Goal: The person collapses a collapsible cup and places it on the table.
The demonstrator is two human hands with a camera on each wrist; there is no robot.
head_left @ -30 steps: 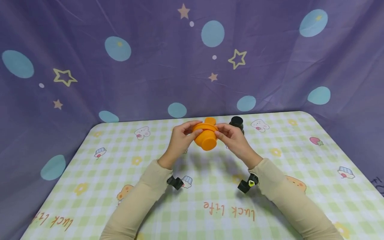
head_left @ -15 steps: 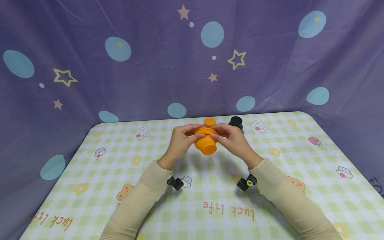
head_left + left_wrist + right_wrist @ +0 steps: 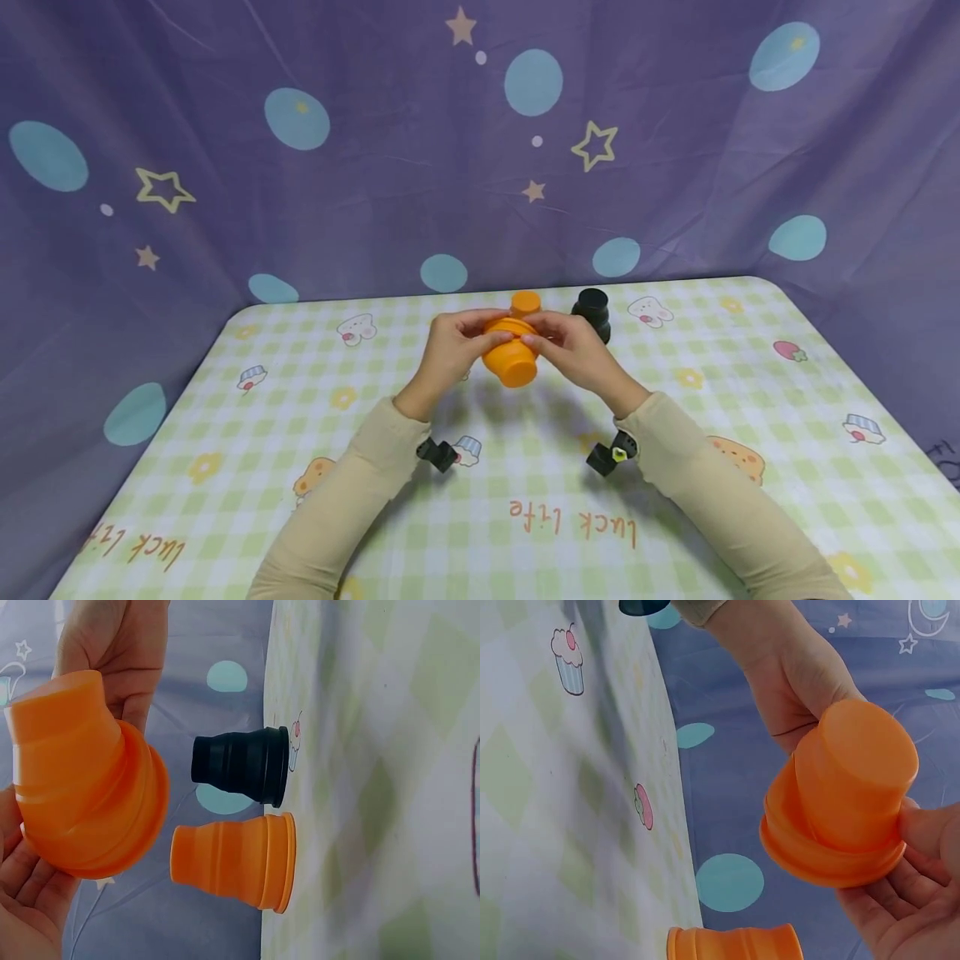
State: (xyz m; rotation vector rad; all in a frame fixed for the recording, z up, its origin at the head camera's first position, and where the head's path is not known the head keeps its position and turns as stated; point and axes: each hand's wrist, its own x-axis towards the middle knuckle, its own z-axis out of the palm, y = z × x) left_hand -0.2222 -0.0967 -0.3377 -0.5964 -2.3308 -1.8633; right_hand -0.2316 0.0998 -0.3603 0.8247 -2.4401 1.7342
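Observation:
Both hands hold an orange collapsible cup in the air over the table, its narrow base tilted down toward me in the head view. My left hand grips the wide rim from the left, my right hand from the right, with the thumbs close together on the near side. In the right wrist view the held cup looks skewed, its wall folded in near the rim. Behind it, a second orange cup stands upside down on the table beside a black cup, also upside down.
The table wears a green and white checked cloth with printed cakes and bears. A purple curtain hangs behind its far edge. Small black cameras sit at both wrists.
Both thumbs have moved inward along the rim, and the right hand has shifted left. The held cup's base has dipped slightly lower. The standing cups stay put.

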